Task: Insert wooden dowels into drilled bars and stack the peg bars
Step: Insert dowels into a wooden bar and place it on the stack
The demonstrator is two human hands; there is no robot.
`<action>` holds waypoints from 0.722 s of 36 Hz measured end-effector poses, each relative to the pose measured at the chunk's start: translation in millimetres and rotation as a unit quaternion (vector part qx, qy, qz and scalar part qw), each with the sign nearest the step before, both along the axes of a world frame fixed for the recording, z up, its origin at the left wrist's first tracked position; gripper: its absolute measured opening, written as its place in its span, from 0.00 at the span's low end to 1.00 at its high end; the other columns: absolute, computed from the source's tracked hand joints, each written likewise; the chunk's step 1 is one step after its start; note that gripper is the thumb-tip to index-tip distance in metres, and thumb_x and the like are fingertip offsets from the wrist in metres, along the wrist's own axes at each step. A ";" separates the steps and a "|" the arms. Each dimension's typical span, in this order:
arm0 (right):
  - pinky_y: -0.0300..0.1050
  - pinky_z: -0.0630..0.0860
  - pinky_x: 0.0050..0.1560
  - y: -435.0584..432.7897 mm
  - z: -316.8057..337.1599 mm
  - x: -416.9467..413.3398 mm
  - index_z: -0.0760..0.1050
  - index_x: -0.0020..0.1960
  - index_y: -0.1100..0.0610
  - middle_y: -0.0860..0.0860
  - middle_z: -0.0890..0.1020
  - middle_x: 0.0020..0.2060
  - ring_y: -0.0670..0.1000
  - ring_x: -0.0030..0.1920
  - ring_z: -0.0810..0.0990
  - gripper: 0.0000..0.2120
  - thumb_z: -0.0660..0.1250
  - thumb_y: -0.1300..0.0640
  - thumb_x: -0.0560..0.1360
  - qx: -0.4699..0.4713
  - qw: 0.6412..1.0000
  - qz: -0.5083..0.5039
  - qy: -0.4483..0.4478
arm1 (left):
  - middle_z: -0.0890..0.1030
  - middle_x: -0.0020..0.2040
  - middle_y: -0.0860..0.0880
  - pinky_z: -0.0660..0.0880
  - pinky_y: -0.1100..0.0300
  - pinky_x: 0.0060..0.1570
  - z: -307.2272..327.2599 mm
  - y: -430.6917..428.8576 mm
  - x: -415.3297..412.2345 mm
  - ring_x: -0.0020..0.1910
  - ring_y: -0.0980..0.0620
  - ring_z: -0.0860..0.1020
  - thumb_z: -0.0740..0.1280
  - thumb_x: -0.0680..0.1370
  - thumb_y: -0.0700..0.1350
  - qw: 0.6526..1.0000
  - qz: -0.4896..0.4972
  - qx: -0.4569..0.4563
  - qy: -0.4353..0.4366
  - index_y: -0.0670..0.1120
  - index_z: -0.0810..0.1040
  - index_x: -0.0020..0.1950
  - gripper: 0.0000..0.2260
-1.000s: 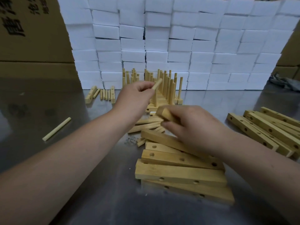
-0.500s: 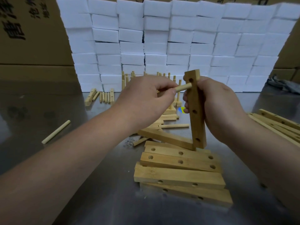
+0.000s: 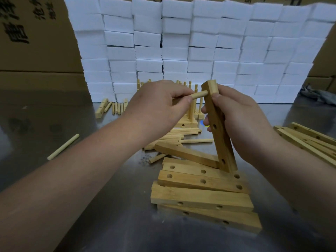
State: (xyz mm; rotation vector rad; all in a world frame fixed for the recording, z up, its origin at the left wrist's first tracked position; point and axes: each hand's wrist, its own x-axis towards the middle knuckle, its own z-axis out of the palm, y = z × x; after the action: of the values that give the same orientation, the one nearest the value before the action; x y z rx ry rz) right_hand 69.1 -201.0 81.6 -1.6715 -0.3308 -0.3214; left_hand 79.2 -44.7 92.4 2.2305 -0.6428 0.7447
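Gripping the upright drilled bar (image 3: 219,128) at 3 o'clock, the right hand (image 3: 238,122) rests its foot on the bar pile (image 3: 200,195); the left hand (image 3: 160,108) pinches a dowel (image 3: 198,95) seated in its top hole.

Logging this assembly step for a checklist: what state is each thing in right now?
left hand: pinches the dowel.
right hand: grips the held bar.
dowel: horizontal, tip at the bar's top hole.
held bar: near upright, lower end on the bar pile, lower holes empty.
bar pile: flat, holes empty.
finished peg bars: stacked, pegs upright.
loose dowel: lying on the table.
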 end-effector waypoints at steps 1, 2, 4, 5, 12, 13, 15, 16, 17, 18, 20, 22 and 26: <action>0.37 0.76 0.31 -0.1 -0.5 -0.1 0.79 0.44 0.40 0.45 0.79 0.32 0.44 0.30 0.77 0.16 0.57 0.55 0.79 -0.013 1.000 0.000 -0.010 | 0.77 0.41 0.60 0.71 0.58 0.45 0.8 0.4 -0.1 0.42 0.58 0.73 0.64 0.77 0.47 1.000 0.004 0.010 -0.006 0.53 0.81 0.55 0.10; 0.36 0.75 0.31 -0.2 -0.9 -0.4 0.80 0.42 0.39 0.45 0.79 0.32 0.44 0.30 0.76 0.17 0.57 0.55 0.79 -0.028 0.999 0.000 -0.020 | 0.76 0.39 0.60 0.71 0.58 0.44 1.7 0.9 0.0 0.42 0.58 0.73 0.64 0.77 0.47 1.000 0.008 0.023 -0.012 0.53 0.81 0.55 0.10; 0.35 0.75 0.31 0.2 -1.9 -0.7 0.79 0.40 0.36 0.44 0.79 0.33 0.43 0.29 0.75 0.19 0.57 0.55 0.79 -0.049 0.998 -0.001 -0.036 | 0.76 0.38 0.58 0.70 0.58 0.43 3.6 1.9 0.0 0.42 0.57 0.72 0.64 0.77 0.47 0.998 0.016 0.053 -0.028 0.52 0.81 0.55 0.10; 0.35 0.75 0.31 0.7 -2.2 -0.7 0.79 0.40 0.36 0.44 0.79 0.33 0.42 0.29 0.75 0.19 0.57 0.55 0.79 -0.053 0.998 -0.001 -0.038 | 0.76 0.38 0.57 0.70 0.58 0.43 4.7 2.5 -0.2 0.42 0.57 0.72 0.64 0.77 0.47 0.997 0.018 0.068 -0.037 0.52 0.81 0.55 0.10; 0.33 0.75 0.32 0.2 -3.2 -1.4 0.77 0.47 0.38 0.41 0.79 0.33 0.40 0.29 0.74 0.14 0.56 0.54 0.80 -0.098 0.993 -0.018 -0.056 | 0.78 0.39 0.55 0.72 0.55 0.44 5.4 2.6 -1.8 0.42 0.55 0.74 0.65 0.77 0.47 0.997 0.012 0.063 -0.037 0.51 0.82 0.53 0.09; 0.33 0.74 0.32 0.0 -3.0 -1.9 0.77 0.47 0.38 0.41 0.79 0.33 0.39 0.29 0.74 0.14 0.56 0.54 0.80 -0.099 0.993 -0.019 -0.058 | 0.77 0.39 0.57 0.72 0.56 0.44 5.0 2.1 -1.8 0.42 0.55 0.74 0.65 0.77 0.47 0.998 0.012 0.052 -0.030 0.51 0.82 0.53 0.08; 0.33 0.74 0.32 -0.1 -2.9 -2.8 0.76 0.47 0.38 0.41 0.79 0.34 0.39 0.29 0.74 0.14 0.56 0.54 0.80 -0.101 0.993 -0.021 -0.064 | 0.78 0.39 0.57 0.73 0.55 0.43 4.2 1.4 -1.9 0.40 0.55 0.74 0.66 0.76 0.48 0.999 0.008 0.027 -0.018 0.52 0.82 0.52 0.08; 0.33 0.73 0.32 0.2 -3.3 -3.1 0.76 0.47 0.38 0.41 0.79 0.34 0.39 0.29 0.74 0.14 0.56 0.54 0.80 -0.105 0.992 -0.023 -0.067 | 0.79 0.39 0.55 0.74 0.54 0.43 3.7 1.0 -2.4 0.39 0.55 0.74 0.66 0.76 0.48 1.000 0.004 0.015 -0.010 0.52 0.83 0.51 0.07; 0.33 0.73 0.32 0.6 -3.8 -3.4 0.76 0.48 0.37 0.40 0.78 0.34 0.39 0.30 0.74 0.13 0.56 0.53 0.80 -0.107 0.991 -0.024 -0.070 | 0.80 0.38 0.53 0.74 0.52 0.43 3.2 0.5 -3.2 0.38 0.55 0.74 0.66 0.76 0.48 1.000 0.001 0.003 -0.002 0.52 0.83 0.49 0.06; 0.33 0.73 0.32 0.9 -4.5 -3.5 0.76 0.49 0.37 0.40 0.78 0.33 0.39 0.30 0.74 0.13 0.56 0.53 0.80 -0.108 0.991 -0.025 -0.072 | 0.80 0.38 0.51 0.75 0.51 0.43 2.6 -0.3 -4.1 0.38 0.55 0.74 0.66 0.77 0.48 1.000 0.000 -0.007 0.007 0.52 0.83 0.48 0.06; 0.33 0.73 0.33 1.0 -6.0 -3.5 0.75 0.52 0.38 0.40 0.78 0.33 0.39 0.30 0.74 0.13 0.56 0.53 0.79 -0.113 0.991 -0.027 -0.068 | 0.80 0.38 0.51 0.75 0.52 0.45 0.9 -2.6 -5.5 0.39 0.55 0.74 0.65 0.77 0.48 1.000 -0.002 -0.018 0.026 0.52 0.82 0.48 0.06; 0.32 0.74 0.33 0.7 -7.5 -3.7 0.75 0.50 0.37 0.42 0.79 0.34 0.39 0.30 0.75 0.12 0.56 0.53 0.79 -0.126 0.990 -0.025 -0.063 | 0.80 0.38 0.54 0.73 0.58 0.46 -1.0 -4.3 -6.6 0.39 0.57 0.76 0.65 0.77 0.48 0.999 -0.003 -0.019 0.050 0.53 0.82 0.49 0.07; 0.30 0.73 0.33 0.5 -9.1 -5.6 0.75 0.48 0.38 0.44 0.79 0.36 0.39 0.31 0.75 0.12 0.56 0.53 0.79 -0.144 0.987 -0.020 -0.065 | 0.79 0.31 0.54 0.68 0.68 0.29 -0.2 -2.0 -5.7 0.32 0.59 0.75 0.65 0.77 0.48 0.992 -0.025 -0.051 0.116 0.60 0.79 0.36 0.11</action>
State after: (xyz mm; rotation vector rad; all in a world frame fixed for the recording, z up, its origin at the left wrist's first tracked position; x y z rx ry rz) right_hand 63.5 -200.5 72.6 -1.9464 -0.4579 -0.4304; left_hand 73.6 -46.7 92.2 2.1569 -0.5326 0.4727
